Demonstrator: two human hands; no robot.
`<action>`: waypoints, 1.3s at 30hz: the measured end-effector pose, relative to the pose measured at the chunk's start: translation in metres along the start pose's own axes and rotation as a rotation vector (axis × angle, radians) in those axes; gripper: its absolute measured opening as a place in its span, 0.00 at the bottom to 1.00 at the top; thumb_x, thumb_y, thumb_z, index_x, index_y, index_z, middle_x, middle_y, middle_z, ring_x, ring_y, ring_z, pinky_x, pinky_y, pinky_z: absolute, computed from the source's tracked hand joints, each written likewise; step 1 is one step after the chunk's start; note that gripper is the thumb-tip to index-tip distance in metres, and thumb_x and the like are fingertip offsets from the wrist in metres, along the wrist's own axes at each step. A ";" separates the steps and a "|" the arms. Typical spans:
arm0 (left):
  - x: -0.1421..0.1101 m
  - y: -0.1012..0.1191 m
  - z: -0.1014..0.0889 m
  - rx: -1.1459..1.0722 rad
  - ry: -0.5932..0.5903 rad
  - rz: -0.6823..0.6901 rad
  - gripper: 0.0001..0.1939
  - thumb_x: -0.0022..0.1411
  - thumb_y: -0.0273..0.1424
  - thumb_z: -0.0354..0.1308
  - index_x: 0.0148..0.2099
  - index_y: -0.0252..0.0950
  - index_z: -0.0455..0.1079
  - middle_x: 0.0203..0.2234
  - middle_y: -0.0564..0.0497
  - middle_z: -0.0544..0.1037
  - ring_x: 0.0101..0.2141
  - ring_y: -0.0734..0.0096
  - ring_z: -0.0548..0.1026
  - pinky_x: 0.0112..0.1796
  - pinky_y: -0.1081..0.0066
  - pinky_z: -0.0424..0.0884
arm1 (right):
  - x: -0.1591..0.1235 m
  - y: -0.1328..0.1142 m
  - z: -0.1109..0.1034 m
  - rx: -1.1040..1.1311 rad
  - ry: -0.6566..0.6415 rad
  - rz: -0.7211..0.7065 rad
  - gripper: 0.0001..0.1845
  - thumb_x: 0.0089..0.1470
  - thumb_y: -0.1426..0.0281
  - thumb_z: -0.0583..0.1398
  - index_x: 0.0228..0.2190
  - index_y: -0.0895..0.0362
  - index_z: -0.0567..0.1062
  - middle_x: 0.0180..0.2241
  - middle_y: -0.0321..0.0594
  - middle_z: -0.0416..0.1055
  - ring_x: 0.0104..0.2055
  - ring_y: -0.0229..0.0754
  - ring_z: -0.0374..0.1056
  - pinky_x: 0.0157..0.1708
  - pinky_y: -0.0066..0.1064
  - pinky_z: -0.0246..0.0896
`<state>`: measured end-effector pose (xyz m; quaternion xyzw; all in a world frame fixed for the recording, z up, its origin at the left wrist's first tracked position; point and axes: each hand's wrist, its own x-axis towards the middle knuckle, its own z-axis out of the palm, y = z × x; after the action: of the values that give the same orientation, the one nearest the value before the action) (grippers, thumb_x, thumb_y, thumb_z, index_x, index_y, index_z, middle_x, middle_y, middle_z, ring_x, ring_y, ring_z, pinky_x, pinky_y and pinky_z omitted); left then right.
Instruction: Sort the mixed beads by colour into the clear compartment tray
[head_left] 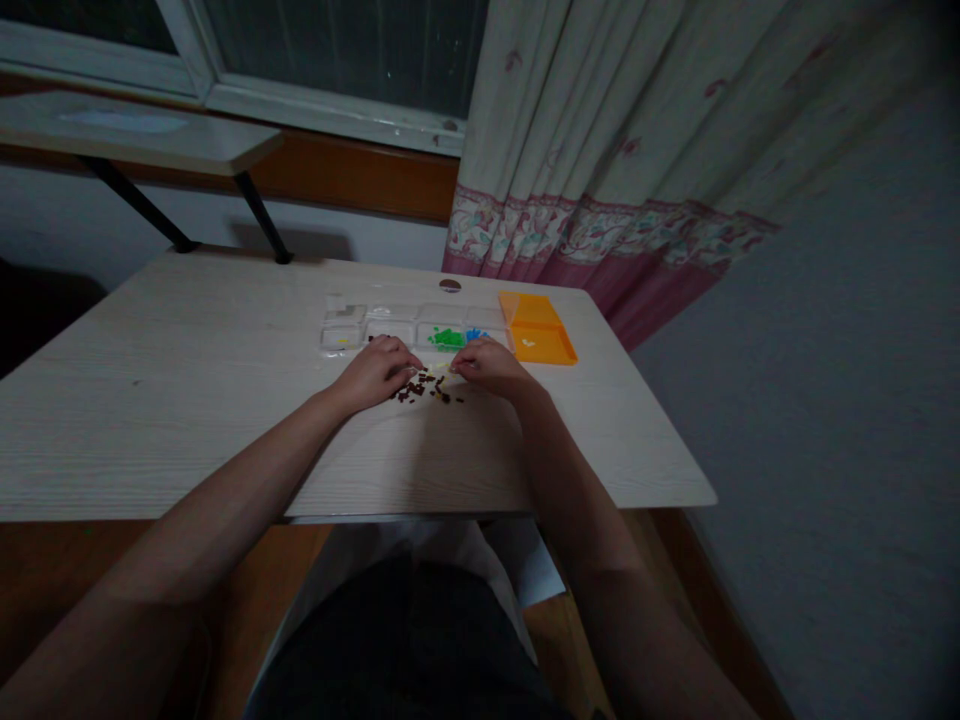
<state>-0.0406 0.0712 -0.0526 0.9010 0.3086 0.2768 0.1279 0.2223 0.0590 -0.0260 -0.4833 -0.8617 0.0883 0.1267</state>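
A small heap of dark brown beads [421,388] lies on the pale wooden table [187,400], between my two hands. My left hand [376,370] rests on the table just left of the heap, its fingers curled and pinched at the beads. My right hand [491,367] sits just right of the heap, fingers pressed together in a pinch. What either pinch holds is too small to make out. Right behind the hands lies a clear compartment tray [352,322] with green beads [448,339] and blue beads [475,335] in separate cells.
An orange lid or tray [537,330] lies at the right end of the clear tray. A smaller table on black legs [142,135] stands behind, under a window. A patterned curtain [600,150] hangs at the right. The table's near edge is by my lap.
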 end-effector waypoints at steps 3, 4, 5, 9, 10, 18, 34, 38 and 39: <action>0.000 -0.001 0.001 0.007 -0.010 -0.001 0.12 0.67 0.35 0.53 0.47 0.41 0.77 0.37 0.47 0.74 0.44 0.60 0.69 0.49 0.58 0.64 | 0.000 -0.002 -0.001 -0.030 -0.026 0.006 0.10 0.56 0.71 0.61 0.36 0.56 0.83 0.37 0.42 0.79 0.43 0.43 0.69 0.48 0.34 0.57; 0.000 -0.001 0.001 0.009 -0.012 0.001 0.12 0.67 0.35 0.53 0.47 0.41 0.77 0.37 0.47 0.74 0.44 0.61 0.69 0.49 0.58 0.64 | 0.000 -0.003 -0.002 -0.041 -0.035 0.010 0.10 0.56 0.71 0.61 0.37 0.56 0.83 0.37 0.42 0.79 0.43 0.43 0.69 0.48 0.35 0.57; 0.000 -0.001 0.001 0.010 -0.011 0.003 0.13 0.67 0.35 0.53 0.47 0.41 0.77 0.37 0.47 0.74 0.44 0.61 0.69 0.49 0.58 0.65 | 0.000 -0.003 -0.002 -0.051 -0.041 0.015 0.10 0.56 0.71 0.61 0.37 0.55 0.83 0.38 0.42 0.79 0.44 0.44 0.69 0.48 0.35 0.57; 0.001 -0.002 0.002 0.018 -0.008 0.012 0.12 0.67 0.35 0.53 0.46 0.40 0.77 0.37 0.47 0.74 0.43 0.61 0.70 0.49 0.59 0.65 | 0.001 -0.006 -0.003 -0.066 -0.048 0.037 0.10 0.56 0.70 0.62 0.38 0.55 0.83 0.38 0.43 0.79 0.44 0.45 0.68 0.48 0.35 0.57; 0.001 -0.002 0.002 0.021 -0.008 0.013 0.12 0.67 0.34 0.53 0.46 0.40 0.77 0.37 0.47 0.74 0.43 0.61 0.70 0.49 0.59 0.65 | 0.001 -0.008 -0.003 -0.071 -0.049 0.043 0.10 0.57 0.69 0.62 0.38 0.56 0.83 0.38 0.44 0.79 0.45 0.45 0.68 0.48 0.35 0.57; 0.000 -0.001 0.001 0.015 -0.009 0.004 0.12 0.67 0.34 0.54 0.47 0.40 0.77 0.37 0.47 0.73 0.44 0.61 0.69 0.49 0.60 0.65 | 0.004 -0.022 0.005 -0.166 -0.016 0.105 0.12 0.58 0.69 0.59 0.37 0.57 0.83 0.41 0.47 0.78 0.47 0.49 0.67 0.50 0.39 0.56; 0.002 0.009 -0.005 -0.013 0.036 0.008 0.14 0.68 0.40 0.53 0.48 0.39 0.74 0.38 0.47 0.75 0.42 0.61 0.70 0.46 0.60 0.66 | 0.019 -0.019 0.029 0.356 0.201 0.003 0.07 0.56 0.68 0.64 0.32 0.55 0.83 0.29 0.37 0.77 0.34 0.36 0.68 0.37 0.27 0.59; 0.001 0.008 -0.004 -0.015 0.048 0.014 0.15 0.69 0.41 0.51 0.45 0.38 0.75 0.37 0.47 0.76 0.42 0.61 0.71 0.46 0.60 0.66 | 0.018 -0.023 0.031 0.376 0.227 -0.008 0.06 0.56 0.69 0.64 0.32 0.56 0.83 0.28 0.37 0.76 0.33 0.37 0.68 0.37 0.28 0.60; 0.001 0.007 -0.004 -0.011 0.053 0.015 0.15 0.69 0.41 0.51 0.45 0.38 0.74 0.37 0.47 0.76 0.42 0.61 0.71 0.46 0.61 0.66 | 0.018 -0.024 0.031 0.379 0.231 -0.012 0.06 0.56 0.69 0.65 0.32 0.56 0.83 0.28 0.37 0.76 0.33 0.37 0.68 0.38 0.28 0.60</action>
<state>-0.0383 0.0666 -0.0462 0.8949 0.3034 0.3033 0.1226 0.1848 0.0612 -0.0467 -0.4526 -0.8124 0.1920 0.3135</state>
